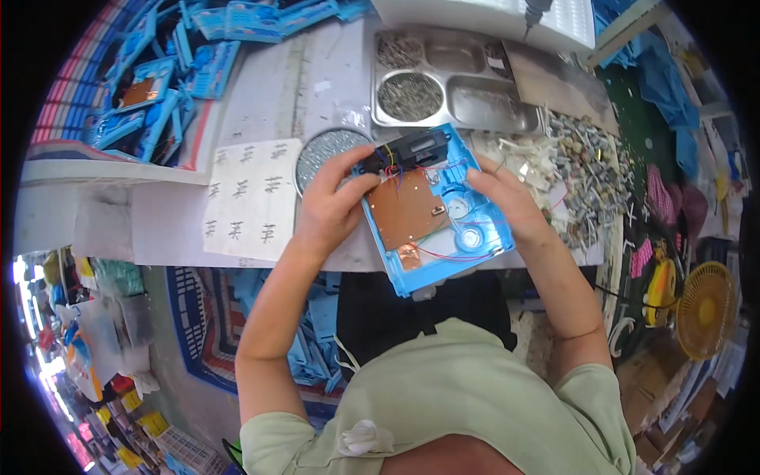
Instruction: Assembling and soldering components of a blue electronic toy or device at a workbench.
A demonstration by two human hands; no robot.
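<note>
A light-blue plastic toy housing point(405, 279) is tilted above the table's front edge, its inside facing up. Inside it lie a brown circuit board point(404, 210), a round blue piece point(469, 237) and thin red, blue and green wires. Across its far edge sits a long black plastic part point(416, 150) with a rectangular recess. My left hand point(328, 202) is closed on the left end of this black part, its thumb by the board's corner. On the right side, my right hand point(511, 202) grips the housing's rim, thumb on top; its other fingers are mostly hidden beneath.
A steel compartment tray point(495, 107) with small metal parts stands beyond the housing. A round dish of screws point(317, 154) and a marked paper sheet point(252, 198) lie left. Small metal pieces point(590, 170) are heaped right. A basket point(75, 95) holds blue housings.
</note>
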